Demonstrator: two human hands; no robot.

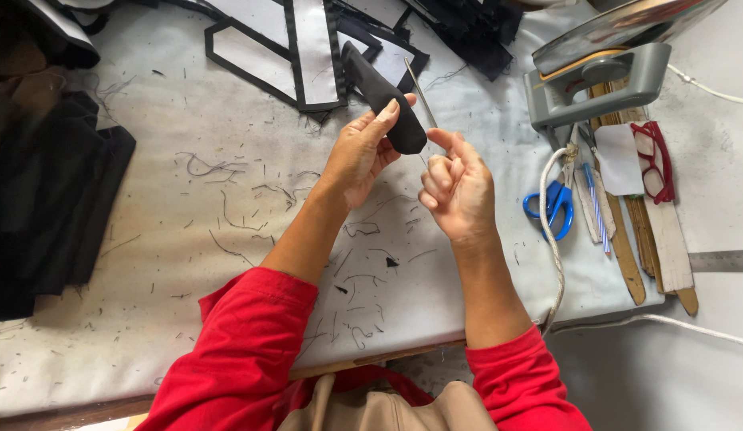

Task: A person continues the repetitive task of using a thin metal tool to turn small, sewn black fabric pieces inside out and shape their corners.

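Observation:
My left hand (359, 152) grips a narrow black fabric piece (379, 94) that sticks up and away from me over a white padded table (188, 255). My right hand (458, 187) pinches a thin metal rod (420, 94) between thumb and forefinger, its tip at the lower end of the fabric piece. Both hands are held just above the table, close together. My sleeves are red.
Black-edged white fabric pieces (308, 48) lie at the back. Dark cloth (44, 191) is piled at left. At right sit a grey iron (603, 64), blue-handled scissors (553, 203), red glasses (655, 160), wooden sticks (627, 255) and a white cord (551, 239). Thread scraps litter the table.

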